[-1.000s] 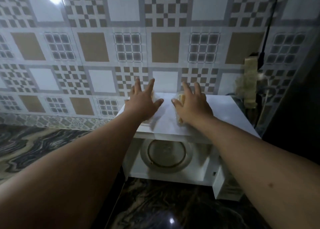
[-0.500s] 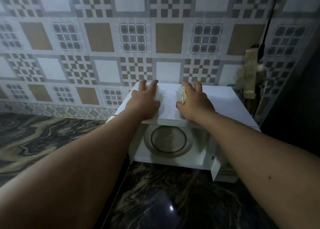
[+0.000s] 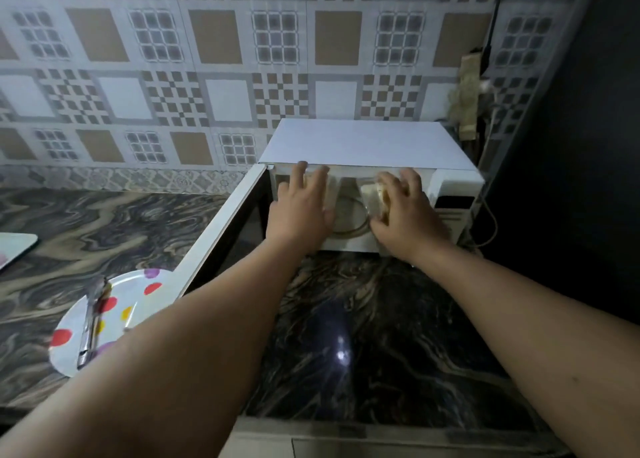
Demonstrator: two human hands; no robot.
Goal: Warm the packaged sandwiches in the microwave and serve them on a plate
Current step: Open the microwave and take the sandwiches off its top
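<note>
A white microwave (image 3: pixel 363 146) stands against the tiled wall with its door (image 3: pixel 221 229) swung open to the left. Both hands are at the mouth of its cavity, over the glass turntable (image 3: pixel 349 215). My left hand (image 3: pixel 301 208) grips a clear-wrapped sandwich (image 3: pixel 330 189), mostly hidden under the fingers. My right hand (image 3: pixel 401 204) grips a second packaged sandwich (image 3: pixel 372 196), its pale bread showing at the left of the hand. A white plate (image 3: pixel 138 305) with coloured dots lies on the counter at the lower left.
Metal tongs (image 3: pixel 90 322) lie across the dotted plate. A white board corner (image 3: pixel 15 248) shows at the far left. A dark marbled counter (image 3: pixel 363 336) runs in front of the microwave. A cable and plug block (image 3: pixel 467 101) hang at the wall on the right, beside a dark surface.
Both hands lifted the sandwiches off the microwave's top and brought them down in front of the open cavity. The view has tilted down, showing the plate and tongs.
</note>
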